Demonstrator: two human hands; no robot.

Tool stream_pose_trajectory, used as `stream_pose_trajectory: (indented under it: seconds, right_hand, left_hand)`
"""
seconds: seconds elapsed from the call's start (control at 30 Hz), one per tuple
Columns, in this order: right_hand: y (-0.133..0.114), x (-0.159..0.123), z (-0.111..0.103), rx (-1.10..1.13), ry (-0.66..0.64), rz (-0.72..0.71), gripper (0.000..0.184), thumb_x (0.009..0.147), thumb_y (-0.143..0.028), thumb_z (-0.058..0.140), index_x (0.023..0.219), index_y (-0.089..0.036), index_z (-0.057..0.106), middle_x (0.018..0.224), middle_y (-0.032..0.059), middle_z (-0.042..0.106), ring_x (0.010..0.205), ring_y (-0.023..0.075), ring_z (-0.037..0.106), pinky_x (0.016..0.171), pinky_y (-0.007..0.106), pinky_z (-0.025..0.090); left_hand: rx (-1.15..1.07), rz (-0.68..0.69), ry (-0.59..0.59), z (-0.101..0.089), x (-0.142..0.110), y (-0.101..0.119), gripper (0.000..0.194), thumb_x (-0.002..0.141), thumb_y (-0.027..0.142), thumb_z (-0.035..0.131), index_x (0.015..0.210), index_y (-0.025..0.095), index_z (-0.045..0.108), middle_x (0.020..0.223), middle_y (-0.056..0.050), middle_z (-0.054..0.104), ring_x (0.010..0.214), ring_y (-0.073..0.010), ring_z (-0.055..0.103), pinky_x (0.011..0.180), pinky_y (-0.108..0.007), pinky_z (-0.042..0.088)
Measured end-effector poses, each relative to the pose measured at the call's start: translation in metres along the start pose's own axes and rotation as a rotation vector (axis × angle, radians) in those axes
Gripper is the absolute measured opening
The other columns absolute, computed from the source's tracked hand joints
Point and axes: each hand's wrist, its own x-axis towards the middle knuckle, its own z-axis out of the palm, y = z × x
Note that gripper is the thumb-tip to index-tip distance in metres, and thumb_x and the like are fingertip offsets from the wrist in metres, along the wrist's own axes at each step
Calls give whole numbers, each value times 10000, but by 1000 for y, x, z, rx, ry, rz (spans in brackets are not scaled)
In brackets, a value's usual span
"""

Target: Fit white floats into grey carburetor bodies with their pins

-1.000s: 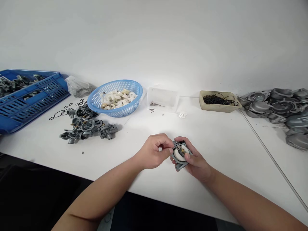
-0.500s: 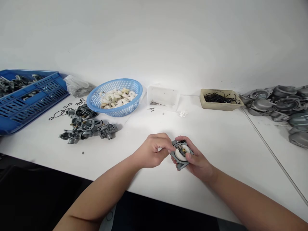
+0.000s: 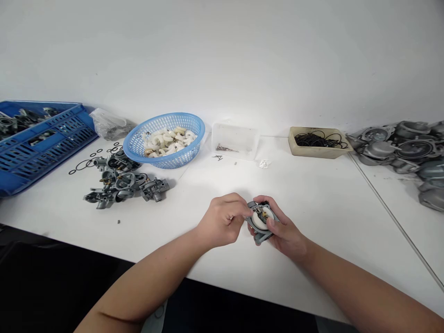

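Holding: the right hand (image 3: 286,233) closes firmly around a die-cast carburetor body (image 3: 258,238), with its fingers curled over the right side.
Carburetor: near the front edge of the white worktable (image 3: 329,222), just right of middle, with a white float (image 3: 258,221) and a small brass jet (image 3: 264,212) facing up.
Left hand: the left hand (image 3: 224,221) is curled, its fingertips at the carburetor's upper left edge; whether they pinch anything is hidden.
Relation: the carburetor's longer axis runs roughly front to back. The body lies to the right of the left hand and sits against the right hand, the nearer of the two.
Middle of table, left: a heap of assembled carburetors (image 3: 120,185) with loose black O-rings (image 3: 83,165) beside it.
Back edge, left to right: a blue plastic crate (image 3: 45,104) of metal parts, a clear plastic bag (image 3: 111,125), a blue mesh basket (image 3: 173,115) of white floats (image 3: 166,143), a clear plastic box (image 3: 243,143) holding small metal pins (image 3: 227,148), and a beige tray (image 3: 317,152) of black O-rings (image 3: 321,140).
Back right corner: a pile of grey metal carburetor castings (image 3: 398,148).
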Motion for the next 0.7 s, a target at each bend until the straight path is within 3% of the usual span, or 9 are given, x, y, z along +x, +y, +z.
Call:
stream_pose_trajectory:
  seconds: [0.27, 0.47, 0.7]
  right_hand:
    - [1, 0, 2, -14, 62, -40, 453, 832, -438, 660, 1196, -349, 406, 938, 4, 476, 777, 171, 523, 610, 314, 460]
    - [8, -1, 3, -109, 121, -161, 462, 831, -427, 672, 1208, -366, 412, 960, -3, 478, 774, 148, 464, 630, 296, 466]
    - [10, -3, 2, -278, 143, -207, 486, 845, -462, 639, 1245, -361, 382, 947, 8, 496, 764, 163, 453, 639, 317, 442]
  left_hand:
    - [111, -84, 82, 6, -3, 5, 181, 782, 63, 506, 815, 184, 636, 737, -32, 647, 661, -126, 608, 603, -244, 486]
    - [344, -170, 18, 7, -6, 10, 110, 783, 130, 504, 714, 173, 579, 646, -23, 567, 554, -122, 501, 529, -248, 388]
    - [412, -70, -44, 4, -5, 10, 104, 747, 113, 475, 701, 181, 539, 627, -20, 555, 552, -129, 491, 518, -242, 372]
